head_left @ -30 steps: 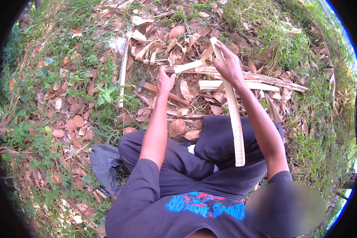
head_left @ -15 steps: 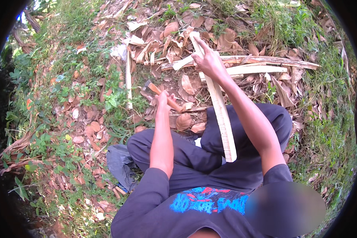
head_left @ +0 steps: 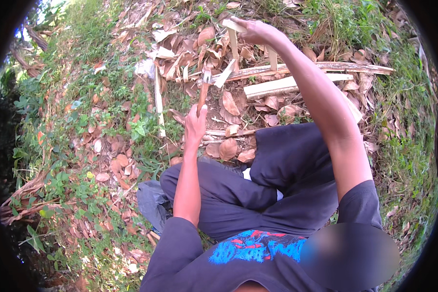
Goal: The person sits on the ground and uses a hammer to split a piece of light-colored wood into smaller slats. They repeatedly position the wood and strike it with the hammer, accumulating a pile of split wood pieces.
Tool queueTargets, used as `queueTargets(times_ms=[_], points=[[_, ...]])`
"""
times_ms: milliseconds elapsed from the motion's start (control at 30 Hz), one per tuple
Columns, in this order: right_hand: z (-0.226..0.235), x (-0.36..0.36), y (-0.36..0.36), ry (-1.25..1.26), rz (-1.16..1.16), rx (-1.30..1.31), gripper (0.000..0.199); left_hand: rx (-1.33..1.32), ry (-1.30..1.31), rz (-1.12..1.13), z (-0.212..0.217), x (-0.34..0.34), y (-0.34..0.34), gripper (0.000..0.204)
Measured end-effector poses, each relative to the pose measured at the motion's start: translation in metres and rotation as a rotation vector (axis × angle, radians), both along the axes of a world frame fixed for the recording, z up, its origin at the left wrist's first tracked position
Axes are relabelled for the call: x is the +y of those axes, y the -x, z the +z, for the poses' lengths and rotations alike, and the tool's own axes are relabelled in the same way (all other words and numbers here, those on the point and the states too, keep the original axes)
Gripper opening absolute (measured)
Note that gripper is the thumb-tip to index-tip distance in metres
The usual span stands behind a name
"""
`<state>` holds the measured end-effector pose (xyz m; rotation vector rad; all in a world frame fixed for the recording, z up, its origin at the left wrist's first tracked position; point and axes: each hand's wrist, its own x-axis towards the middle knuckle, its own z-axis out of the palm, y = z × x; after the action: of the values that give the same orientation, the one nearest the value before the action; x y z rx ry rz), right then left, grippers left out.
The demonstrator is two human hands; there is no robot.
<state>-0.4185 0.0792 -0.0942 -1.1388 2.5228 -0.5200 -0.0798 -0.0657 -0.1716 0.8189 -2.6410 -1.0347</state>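
Fingers of my left hand are wrapping a metal-headed, brown wooden-handled hammer; those of my right hand are gripping a pale, flat-sided wooden strip.

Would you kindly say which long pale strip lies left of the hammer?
The slender strip pointing away from the person; the others sit right of the hammer.

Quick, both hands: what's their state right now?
Left hand: closed around a brown wooden-handled hammer.
Right hand: holding a pale, flat wooden strip near one end.
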Motion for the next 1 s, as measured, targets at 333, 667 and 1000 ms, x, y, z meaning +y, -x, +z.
queueTargets(times_ms=[333, 667, 1000], points=[[0.010, -0.056, -0.024, -0.073, -0.034, 0.084, 0.053, -0.049, -0.003, 0.059, -0.014, -0.008, -0.005, 0.036], [0.013, -0.057, 0.020, -0.064, 0.258, 0.285, 0.039, -0.066, 0.077, -0.022, -0.003, -0.012, 0.029, 0.032], [0.008, -0.032, 0.023, 0.273, 0.193, 0.252, 0.052, -0.062, 0.149, -0.013, -0.007, -0.003, 0.025, 0.034]])
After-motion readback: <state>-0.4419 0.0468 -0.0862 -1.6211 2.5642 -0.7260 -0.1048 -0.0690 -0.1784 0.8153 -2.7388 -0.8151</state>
